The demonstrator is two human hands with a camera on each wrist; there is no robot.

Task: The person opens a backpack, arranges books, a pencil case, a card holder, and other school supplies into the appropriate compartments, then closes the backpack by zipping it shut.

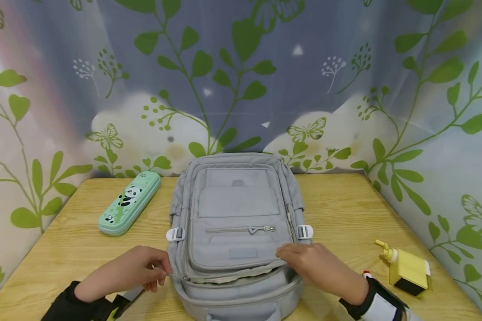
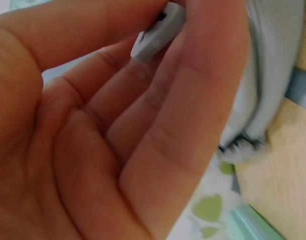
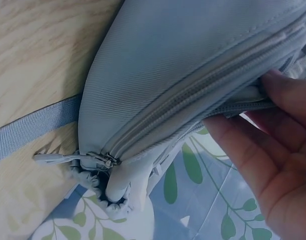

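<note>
A grey backpack (image 1: 238, 203) lies on its back on the table, with a front compartment partly unzipped and its pale lining (image 1: 241, 275) showing. At the left end of that opening my left hand (image 1: 140, 267) pinches a grey zipper pull (image 2: 160, 34) between thumb and forefinger. My right hand (image 1: 319, 267) grips the right side of the same opening; in the right wrist view its thumb and fingers close on the zippered edge (image 3: 238, 106). Another zipper pull (image 3: 52, 159) dangles from a side of the bag in that view.
A mint green pencil case (image 1: 130, 203) with pandas lies left of the backpack. A yellow box-shaped thing with a spout (image 1: 409, 269) stands at the right, near a small red-tipped object (image 1: 367, 273). A patterned curtain (image 1: 241, 89) hangs behind the wooden table (image 1: 341, 209).
</note>
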